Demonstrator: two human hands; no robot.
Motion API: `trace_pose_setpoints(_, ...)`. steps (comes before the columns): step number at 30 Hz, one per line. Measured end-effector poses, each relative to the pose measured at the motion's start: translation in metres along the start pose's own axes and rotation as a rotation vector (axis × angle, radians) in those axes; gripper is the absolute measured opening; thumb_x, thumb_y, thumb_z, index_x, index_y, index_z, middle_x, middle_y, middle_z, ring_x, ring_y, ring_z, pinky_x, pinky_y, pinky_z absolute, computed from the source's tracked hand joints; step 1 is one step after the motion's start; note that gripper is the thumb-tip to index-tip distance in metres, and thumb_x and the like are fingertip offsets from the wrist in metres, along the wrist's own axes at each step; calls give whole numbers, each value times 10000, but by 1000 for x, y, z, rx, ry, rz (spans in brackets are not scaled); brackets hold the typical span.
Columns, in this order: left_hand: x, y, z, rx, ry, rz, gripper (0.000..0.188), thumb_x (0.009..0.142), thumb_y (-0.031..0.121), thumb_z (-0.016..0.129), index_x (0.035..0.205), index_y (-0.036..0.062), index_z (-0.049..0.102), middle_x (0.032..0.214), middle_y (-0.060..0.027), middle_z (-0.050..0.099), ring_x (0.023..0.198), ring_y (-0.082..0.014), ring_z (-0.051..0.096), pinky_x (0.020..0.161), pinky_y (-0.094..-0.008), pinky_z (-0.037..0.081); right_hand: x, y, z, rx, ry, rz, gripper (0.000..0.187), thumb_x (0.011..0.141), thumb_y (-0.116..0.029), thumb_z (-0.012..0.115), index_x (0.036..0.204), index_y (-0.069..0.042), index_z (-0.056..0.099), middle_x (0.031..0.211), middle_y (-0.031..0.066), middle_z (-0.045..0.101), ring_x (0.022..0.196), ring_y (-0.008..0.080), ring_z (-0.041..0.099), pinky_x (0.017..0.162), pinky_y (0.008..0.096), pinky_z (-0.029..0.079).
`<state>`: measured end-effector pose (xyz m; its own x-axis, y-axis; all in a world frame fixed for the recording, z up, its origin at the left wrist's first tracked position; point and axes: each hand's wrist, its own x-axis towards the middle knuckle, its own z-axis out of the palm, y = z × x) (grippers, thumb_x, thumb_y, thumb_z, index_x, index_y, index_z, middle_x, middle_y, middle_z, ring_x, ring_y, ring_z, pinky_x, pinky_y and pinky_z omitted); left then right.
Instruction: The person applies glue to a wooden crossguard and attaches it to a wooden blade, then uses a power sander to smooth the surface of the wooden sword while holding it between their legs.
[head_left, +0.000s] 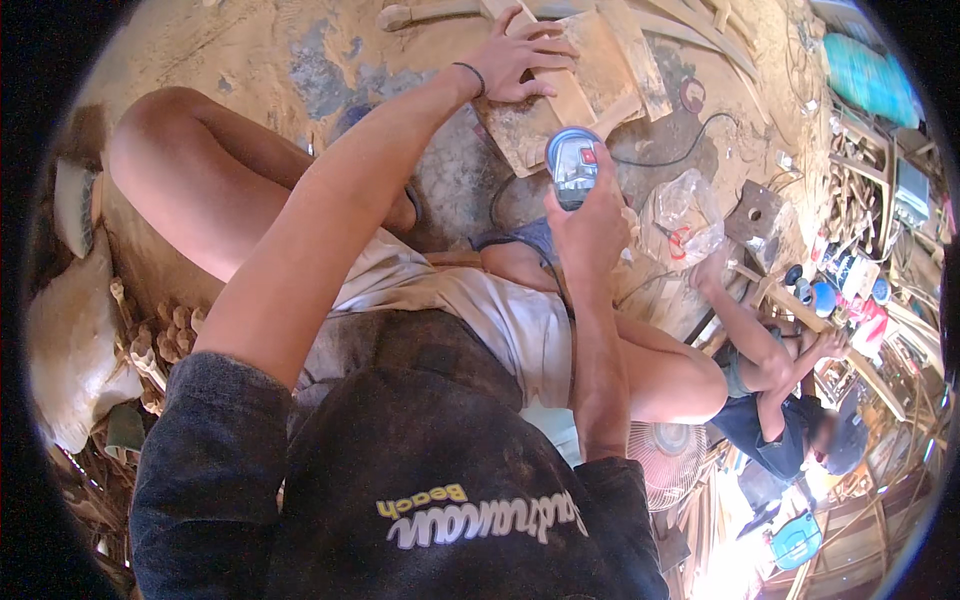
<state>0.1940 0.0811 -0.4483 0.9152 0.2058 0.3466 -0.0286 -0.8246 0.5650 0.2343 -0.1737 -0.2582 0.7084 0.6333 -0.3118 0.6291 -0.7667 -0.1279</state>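
Note:
My left hand (518,62) lies with fingers spread on a pale wooden strip (572,105), pressing it from above. The strip rests on a wider wooden board (520,140) on the ground. My right hand (592,225) is closed round a round-headed power sander (573,170) with a blue rim and a silver body. The sander's head is at the near end of the strip; whether it touches the wood I cannot tell. My right palm and fingers hide part of its body.
A dark cord (690,150) curves over the dusty ground. A clear plastic bag (688,215) lies right of my right hand. At the right another person (770,420) sits holding a length of wood. A fan (665,465) stands near my right elbow; turned wooden pieces (165,345) are piled left.

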Motion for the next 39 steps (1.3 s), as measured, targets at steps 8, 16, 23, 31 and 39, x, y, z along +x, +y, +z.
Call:
trace_pose_setpoints(8, -4, -7, 8, 181, -57, -35, 591, 1047, 643, 581, 1557, 351, 643, 1651, 96, 584, 1648, -216, 362, 1323, -728, 11, 5, 6, -3, 101, 20, 2, 905, 843, -324, 886, 1633, -251, 452, 1227, 204, 785, 1116, 448, 758, 944, 560, 585)
trace_pose_setpoints(16, -6, -10, 7, 210, -49, -32, 581, 1047, 627, 593, 1540, 327, 661, 1636, 99, 598, 1635, -216, 385, 1327, -720, 5, 6, 18, 2, 135, 100, -14, 889, 846, -343, 886, 1621, -268, 456, 1105, 256, 804, 1045, 493, 766, 913, 579, 587)
trace_pose_setpoints(23, -7, -12, 10, 175, -25, -11, 564, 1045, 629, 597, 1525, 342, 669, 1631, 109, 600, 1630, -209, 392, 1326, -719, 20, 8, 19, 6, 115, 87, -28, 878, 859, -366, 872, 1622, -262, 450, 1094, 270, 800, 1033, 509, 762, 914, 590, 582)
trace_pose_setpoints(31, -5, -7, 5, 150, -54, -34, 560, 1043, 575, 643, 1511, 271, 688, 1667, 85, 578, 1635, -281, 375, 1325, -647, 123, 9, 16, 3, 105, 65, -21, 888, 865, -386, 873, 1629, -262, 438, 1055, 275, 788, 1020, 494, 764, 920, 588, 576)
trace_pose_setpoints(39, -2, -1, -3, -21, -75, -19, 621, 967, 542, 695, 1497, 216, 689, 1580, -29, 654, 1608, -374, 408, 1280, -807, 57, 6, 5, -2, 109, 49, 1, 851, 845, -253, 885, 1595, -143, 498, 1366, 194, 738, 1229, 409, 721, 1018, 518, 571)
